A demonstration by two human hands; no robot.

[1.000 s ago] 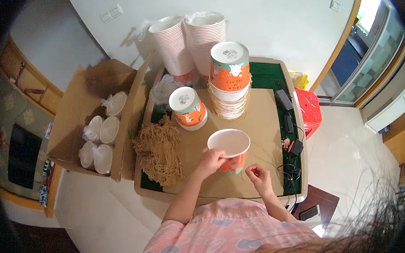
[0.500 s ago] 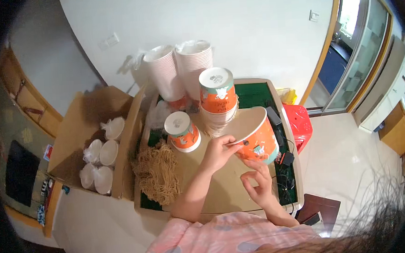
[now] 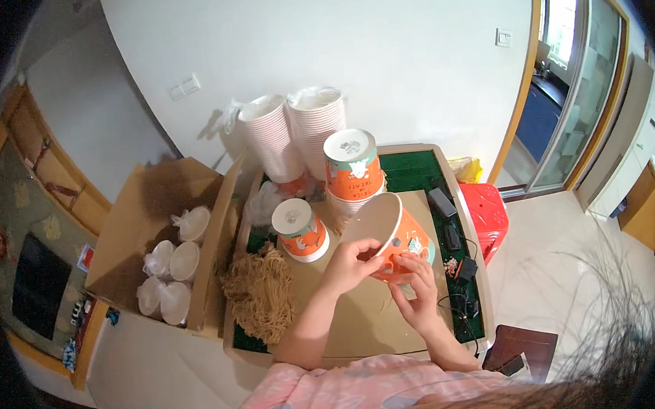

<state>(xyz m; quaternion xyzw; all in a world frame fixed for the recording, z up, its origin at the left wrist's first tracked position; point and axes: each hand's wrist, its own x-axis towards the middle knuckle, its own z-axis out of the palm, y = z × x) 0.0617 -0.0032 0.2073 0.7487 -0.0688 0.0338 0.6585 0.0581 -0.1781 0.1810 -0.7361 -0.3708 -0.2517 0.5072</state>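
Note:
A large orange paper bucket (image 3: 413,228) with a white inside and a pale green base is tilted over the table, its mouth facing up and to the left. My left hand (image 3: 349,268) is closed on its near rim, thumb outside. Against the printed outer wall, close to the left fingers, the curled fingers of my right hand (image 3: 422,298) grip the bucket. A dark round spot shows on the wall near the rim. Left of my hands, a similar bucket (image 3: 299,231) stands upside down. Behind, another upturned bucket (image 3: 353,174) tops a stack.
Beside my left forearm lies a heap of brown twine (image 3: 259,292). Two tall stacks of paper buckets (image 3: 270,146) stand by the wall. A cardboard box (image 3: 131,250) at left holds wrapped white cups. Black adapters and cables (image 3: 451,236) lie along the table's right; a red stool (image 3: 485,213) stands beyond.
The bucket has shifted left and turned more upright. My right hand has risen from below it onto its outer wall, while the left keeps hold of the rim. The view has tilted slightly upward.

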